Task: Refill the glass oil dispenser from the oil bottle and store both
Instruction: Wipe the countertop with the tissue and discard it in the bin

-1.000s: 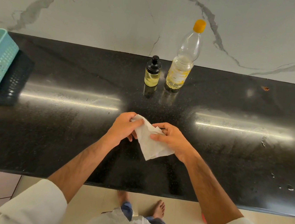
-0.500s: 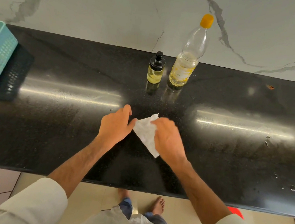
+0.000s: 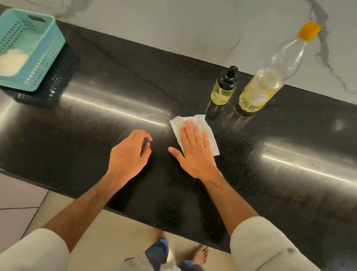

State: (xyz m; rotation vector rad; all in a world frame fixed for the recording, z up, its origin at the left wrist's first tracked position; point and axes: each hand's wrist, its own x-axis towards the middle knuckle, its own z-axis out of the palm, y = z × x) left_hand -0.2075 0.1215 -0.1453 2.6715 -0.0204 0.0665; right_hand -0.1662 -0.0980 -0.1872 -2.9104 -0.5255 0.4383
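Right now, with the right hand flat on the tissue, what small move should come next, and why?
Probably sweep the right hand with the tissue across the countertop in front of the capped oil dispenser and oil bottle: the palm presses it flat, while the left hand holds nothing.

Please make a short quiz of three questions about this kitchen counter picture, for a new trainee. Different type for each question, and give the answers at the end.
1. True or false: the right hand lies flat with straight fingers on the white tissue.
2. Which stands nearer the tissue: the glass oil dispenser or the oil bottle? A) dispenser B) bottle
3. Fill in: the left hand holds ____.

Key
1. True.
2. A. The dispenser, with its black pump top, stands left of the yellow-capped bottle, closer to the tissue.
3. Nothing; its fingers are loosely curled over the black counter.
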